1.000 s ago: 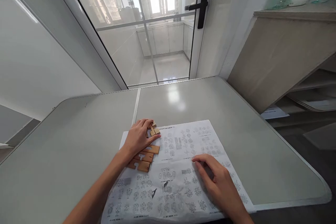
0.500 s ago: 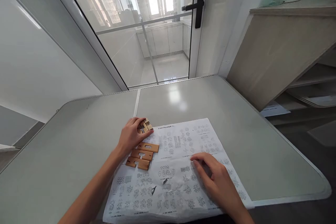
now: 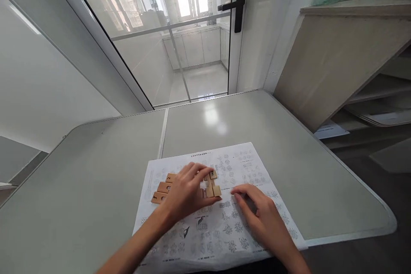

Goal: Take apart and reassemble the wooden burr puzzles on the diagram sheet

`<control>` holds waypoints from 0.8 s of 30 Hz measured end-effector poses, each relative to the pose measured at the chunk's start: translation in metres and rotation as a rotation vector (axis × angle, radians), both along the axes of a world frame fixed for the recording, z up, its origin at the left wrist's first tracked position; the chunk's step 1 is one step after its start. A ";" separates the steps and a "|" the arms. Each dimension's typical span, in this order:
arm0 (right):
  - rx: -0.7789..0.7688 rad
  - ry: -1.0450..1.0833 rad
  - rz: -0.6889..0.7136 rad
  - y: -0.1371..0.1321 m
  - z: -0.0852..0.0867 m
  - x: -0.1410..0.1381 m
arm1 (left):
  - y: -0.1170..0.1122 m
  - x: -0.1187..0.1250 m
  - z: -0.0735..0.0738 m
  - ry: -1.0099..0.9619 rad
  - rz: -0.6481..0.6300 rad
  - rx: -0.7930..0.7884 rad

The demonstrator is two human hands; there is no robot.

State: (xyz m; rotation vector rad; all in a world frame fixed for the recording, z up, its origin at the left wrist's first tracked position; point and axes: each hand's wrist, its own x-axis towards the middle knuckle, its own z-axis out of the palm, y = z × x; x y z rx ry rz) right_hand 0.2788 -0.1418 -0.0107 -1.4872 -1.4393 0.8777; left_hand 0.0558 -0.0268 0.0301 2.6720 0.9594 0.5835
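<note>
A printed paper sheet (image 3: 224,227) with many small diagrams lies on the grey table (image 3: 96,180). My left hand (image 3: 188,192) is closed around a small assembly of wooden puzzle pieces (image 3: 212,185), held just over the middle of the sheet. Three flat wooden pieces (image 3: 163,187), with numbers written on them, lie in a stack-like row on the sheet's left part, partly hidden by that hand. My right hand (image 3: 263,218) rests on the sheet's right half, fingers loosely curled and pressing the paper, close to the wooden assembly.
Beyond the table stands a glass door (image 3: 180,30) with a black handle (image 3: 236,6). A wooden shelf unit (image 3: 346,60) with papers stands at the right. The table's rounded front-right corner (image 3: 385,222) is close to the sheet.
My left hand has carried the wooden assembly from the sheet's upper left corner to its middle, close to my right hand. The right hand has stayed on the paper.
</note>
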 end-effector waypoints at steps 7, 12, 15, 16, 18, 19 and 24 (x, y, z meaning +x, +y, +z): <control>-0.005 -0.001 -0.006 0.001 0.001 -0.001 | -0.007 0.001 -0.022 0.008 0.006 -0.042; -0.008 -0.004 -0.020 0.000 0.002 -0.001 | 0.000 -0.016 -0.023 0.001 0.009 -0.038; -0.031 0.006 -0.034 0.000 0.004 -0.002 | 0.007 -0.026 -0.022 0.013 0.035 -0.031; -0.038 0.009 -0.035 0.000 0.004 -0.003 | 0.009 -0.029 -0.021 0.017 0.046 -0.028; -0.043 0.016 -0.030 -0.001 0.005 -0.003 | 0.014 -0.034 -0.020 0.029 0.064 -0.019; -0.042 0.017 -0.029 -0.001 0.005 -0.003 | 0.017 -0.037 -0.019 0.036 0.070 -0.013; -0.032 0.002 -0.027 -0.002 0.005 -0.003 | 0.031 -0.049 -0.016 0.044 0.076 -0.001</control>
